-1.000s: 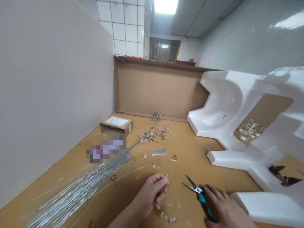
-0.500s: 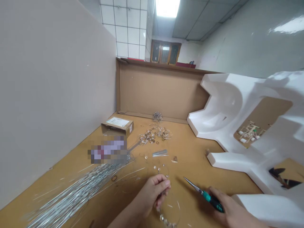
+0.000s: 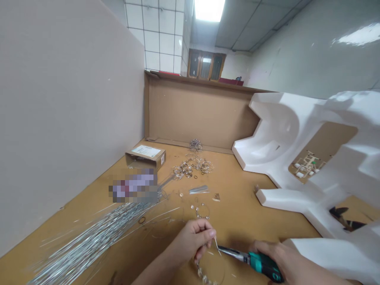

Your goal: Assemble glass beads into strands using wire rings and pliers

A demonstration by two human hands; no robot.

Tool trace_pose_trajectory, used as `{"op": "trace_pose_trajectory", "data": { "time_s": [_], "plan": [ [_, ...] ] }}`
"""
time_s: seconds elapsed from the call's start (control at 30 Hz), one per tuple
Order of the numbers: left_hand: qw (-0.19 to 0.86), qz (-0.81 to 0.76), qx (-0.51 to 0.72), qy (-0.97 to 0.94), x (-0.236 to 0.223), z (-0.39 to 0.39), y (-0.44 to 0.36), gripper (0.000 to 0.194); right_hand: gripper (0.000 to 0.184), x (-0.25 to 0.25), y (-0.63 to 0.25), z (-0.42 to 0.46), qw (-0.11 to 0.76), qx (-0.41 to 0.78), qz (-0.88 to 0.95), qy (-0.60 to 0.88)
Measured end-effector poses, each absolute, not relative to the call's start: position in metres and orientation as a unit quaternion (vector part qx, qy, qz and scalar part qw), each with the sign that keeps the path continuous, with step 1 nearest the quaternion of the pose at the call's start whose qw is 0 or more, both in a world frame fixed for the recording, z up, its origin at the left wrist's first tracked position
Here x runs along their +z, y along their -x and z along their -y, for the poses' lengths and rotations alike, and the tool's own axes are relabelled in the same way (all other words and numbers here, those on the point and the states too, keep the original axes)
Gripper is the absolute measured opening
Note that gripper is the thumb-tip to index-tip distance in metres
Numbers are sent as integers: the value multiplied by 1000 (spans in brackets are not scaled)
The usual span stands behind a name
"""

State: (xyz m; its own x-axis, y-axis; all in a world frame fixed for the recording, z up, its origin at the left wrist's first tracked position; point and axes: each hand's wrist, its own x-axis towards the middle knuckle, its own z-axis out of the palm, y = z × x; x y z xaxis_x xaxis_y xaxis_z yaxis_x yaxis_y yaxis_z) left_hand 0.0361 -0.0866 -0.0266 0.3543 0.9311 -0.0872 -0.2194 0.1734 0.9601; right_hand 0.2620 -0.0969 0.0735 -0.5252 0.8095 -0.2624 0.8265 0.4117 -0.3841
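Observation:
My left hand (image 3: 197,239) is closed in a pinch on a thin silvery wire (image 3: 217,244) that sticks out past its thumb. Below the fingers hangs a loop of wire strung with clear beads (image 3: 202,274), and a few more beads (image 3: 202,213) show just beyond the hand. In my right hand (image 3: 276,253) are long-nosed pliers (image 3: 257,261) with black and teal handles. Their tip lies at the wire by my left fingers; whether the jaws grip it I cannot tell.
A bundle of long silvery wires (image 3: 97,241) spreads across the left. Farther back are an open small carton (image 3: 148,154), a heap of beaded pieces and dark rings (image 3: 192,168), and flat strips (image 3: 198,189). White foam packing (image 3: 279,202) stands at right; a cardboard wall (image 3: 202,111) closes the back.
The pliers have swung left and down, bringing their tip to my left hand. A short wire end now shows at the left fingertips, and the left hand has shifted slightly.

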Motion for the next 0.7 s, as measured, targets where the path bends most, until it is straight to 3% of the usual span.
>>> {"op": "trace_pose_trajectory", "data": {
  "time_s": [0.7],
  "plan": [
    [663,-389,422,-481,-30,86,-38,24,21,72,-257,98,63,-240,-822,-512]
  ]
}}
